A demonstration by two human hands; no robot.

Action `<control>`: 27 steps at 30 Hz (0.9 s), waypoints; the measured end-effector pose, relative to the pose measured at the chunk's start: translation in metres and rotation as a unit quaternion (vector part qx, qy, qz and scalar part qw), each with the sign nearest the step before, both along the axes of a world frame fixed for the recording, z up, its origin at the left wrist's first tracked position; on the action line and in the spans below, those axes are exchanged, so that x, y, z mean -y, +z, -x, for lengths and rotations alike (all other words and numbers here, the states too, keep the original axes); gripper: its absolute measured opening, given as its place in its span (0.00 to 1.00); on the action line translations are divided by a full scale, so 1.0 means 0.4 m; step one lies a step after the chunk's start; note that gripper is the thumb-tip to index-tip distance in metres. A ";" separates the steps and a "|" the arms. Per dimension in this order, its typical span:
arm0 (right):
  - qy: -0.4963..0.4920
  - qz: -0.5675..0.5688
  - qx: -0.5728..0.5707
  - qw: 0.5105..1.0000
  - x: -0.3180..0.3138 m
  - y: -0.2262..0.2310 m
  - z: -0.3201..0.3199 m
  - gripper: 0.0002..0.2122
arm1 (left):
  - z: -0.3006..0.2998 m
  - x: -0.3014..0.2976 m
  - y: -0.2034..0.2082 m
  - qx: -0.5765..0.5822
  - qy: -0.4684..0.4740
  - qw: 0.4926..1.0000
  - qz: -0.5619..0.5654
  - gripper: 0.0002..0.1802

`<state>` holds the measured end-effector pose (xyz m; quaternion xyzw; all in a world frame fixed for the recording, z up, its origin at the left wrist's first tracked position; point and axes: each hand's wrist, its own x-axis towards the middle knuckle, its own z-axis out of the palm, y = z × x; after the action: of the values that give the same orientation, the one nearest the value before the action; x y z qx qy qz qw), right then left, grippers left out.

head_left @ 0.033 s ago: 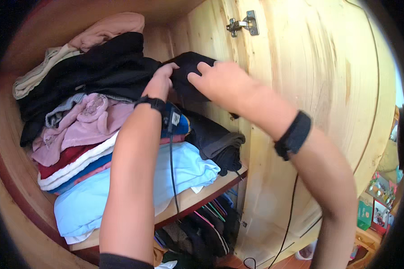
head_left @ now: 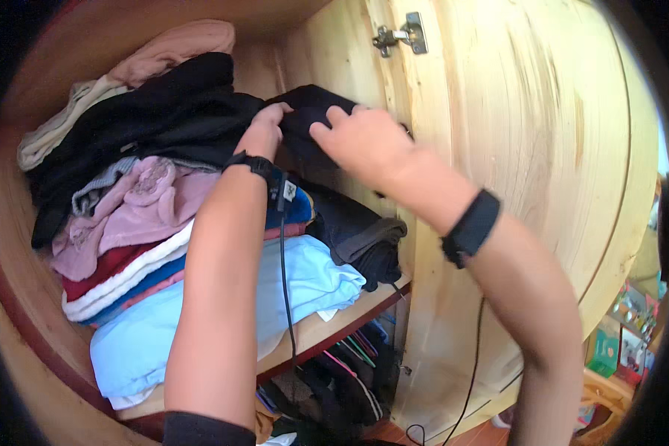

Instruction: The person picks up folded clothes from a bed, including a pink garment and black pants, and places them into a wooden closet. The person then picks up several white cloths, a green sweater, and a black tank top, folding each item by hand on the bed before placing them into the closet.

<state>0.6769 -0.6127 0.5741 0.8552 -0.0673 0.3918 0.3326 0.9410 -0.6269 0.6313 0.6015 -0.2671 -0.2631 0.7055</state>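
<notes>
Inside the cupboard, my left hand and my right hand are both on a folded black garment. The left one is at the garment's left side, thumb on top, its other fingers mostly hidden. From the right, my other hand grips the right edge with bent fingers, partly out of sight behind the cloth. What kind of garment it is, I cannot make out. Left of it, a larger black garment lies across a stack, over a pink fleecy garment.
Under the stack lies light blue cloth on the wooden shelf. Folded dark clothes sit at its right end. Clothes on hangers hang below. The wooden door stands swung out on the right. Thin cables run from both wristbands.
My right hand and forearm have shifted slightly left with the wristband. The view has moved a little. Both hands stay on the black garment.
</notes>
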 end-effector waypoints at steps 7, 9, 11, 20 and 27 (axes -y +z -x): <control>-0.083 -0.160 -0.074 0.981 0.057 -0.150 -0.271 0.12 | -0.365 0.190 -0.096 0.407 0.162 0.756 -0.485 0.28; -0.085 -0.198 -0.139 0.967 0.083 -0.180 -0.300 0.12 | -0.372 0.186 -0.158 0.433 0.125 0.660 -0.601 0.29; -0.060 -0.254 -0.180 0.948 0.069 -0.178 -0.302 0.12 | -0.388 0.179 -0.161 0.434 0.094 0.578 -0.685 0.31; -0.156 -0.293 -0.179 0.926 0.131 -0.214 -0.234 0.20 | -0.022 0.147 -0.193 0.521 0.051 0.661 -0.538 0.25; -0.083 -0.092 -0.043 0.991 -0.112 -0.319 -0.095 0.22 | -0.282 0.091 -0.225 0.658 0.060 0.597 -0.454 0.22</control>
<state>0.7148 -0.5680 0.4463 0.8898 -0.1598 0.3175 0.2861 1.0537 -0.6633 0.5412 0.8689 -0.4684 0.1596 -0.0120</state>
